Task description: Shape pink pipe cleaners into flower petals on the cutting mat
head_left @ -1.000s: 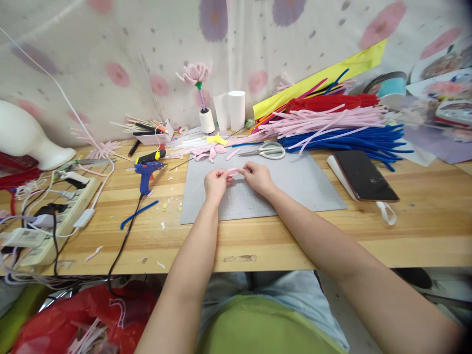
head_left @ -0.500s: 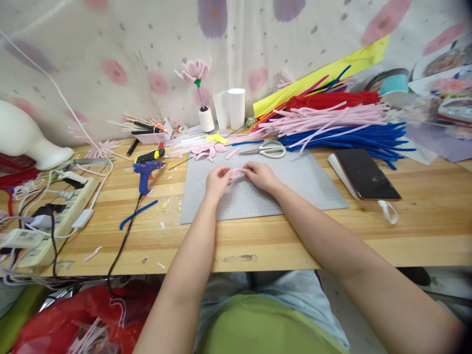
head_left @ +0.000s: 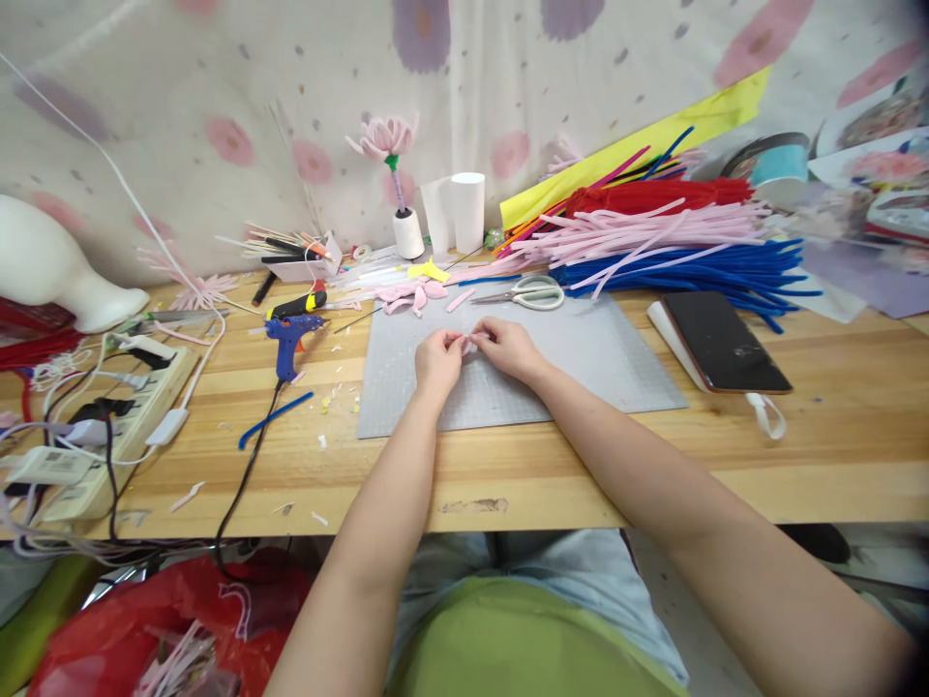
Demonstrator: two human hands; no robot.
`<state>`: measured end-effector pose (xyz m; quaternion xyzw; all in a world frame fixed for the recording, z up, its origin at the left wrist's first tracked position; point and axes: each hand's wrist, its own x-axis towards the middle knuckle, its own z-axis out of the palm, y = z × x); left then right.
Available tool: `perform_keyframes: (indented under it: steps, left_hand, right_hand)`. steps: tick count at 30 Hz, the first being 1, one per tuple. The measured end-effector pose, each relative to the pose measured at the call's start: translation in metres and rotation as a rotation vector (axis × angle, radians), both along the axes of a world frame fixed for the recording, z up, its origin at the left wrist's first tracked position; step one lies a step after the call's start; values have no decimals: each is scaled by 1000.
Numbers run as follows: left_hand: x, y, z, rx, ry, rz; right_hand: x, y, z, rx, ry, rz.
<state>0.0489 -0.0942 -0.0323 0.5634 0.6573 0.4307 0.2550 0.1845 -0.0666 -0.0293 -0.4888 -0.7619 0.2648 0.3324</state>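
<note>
Setting: a pale wooden worktable (head_left: 834,455) is standing against a flower-printed cloth backdrop (head_left: 290,87), with a grey gridded cutting mat (head_left: 581,363) lying at its middle.

Item in hand: a short pink fuzzy pipe-cleaner piece (head_left: 464,340) is being held just above the mat, between both hands. Over the last second the two hands have been drawing together, so that far less of the pink length is showing between them now; to my eye the piece is being bent or folded up on itself rather than stretched.

Left hand (head_left: 437,360): fingers curled in, pinching the left end of the piece.

Right hand (head_left: 510,348): likewise closed, fingertips gripping the right end, knuckles nearly touching the left hand.

Nearby: white-handled scissors (head_left: 528,293) are lying at the mat's far edge; loose pink petal shapes (head_left: 406,295) are resting beside them. A blue hot-glue gun (head_left: 288,339) is sitting left of the mat. Stacked bundles of pink, blue and red pipe cleaners (head_left: 674,247) are lying behind, and a black phone (head_left: 722,341) is lying to the right.
</note>
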Motion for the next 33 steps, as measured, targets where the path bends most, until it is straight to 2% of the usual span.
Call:
perform_keyframes:
  steps: [8,16,22,26,33]
  left_hand:
    - [8,1,4,21,23,114]
    - [9,3,0,42,-35,152]
    - [9,8,-6,7,-114,170]
    - [7,11,-9,-5,-188,108]
    - [-3,4,2,-36,-425,93]
  right_hand:
    - [-9,-6,6,68,-124,-154]
    - [-16,-9,7,33,-98,-221]
    - [-17,-4,0,23,-45,-219]
    - [-13,2,-7,-7,39,-137]
    - [-9,5,-11,2,137,-111]
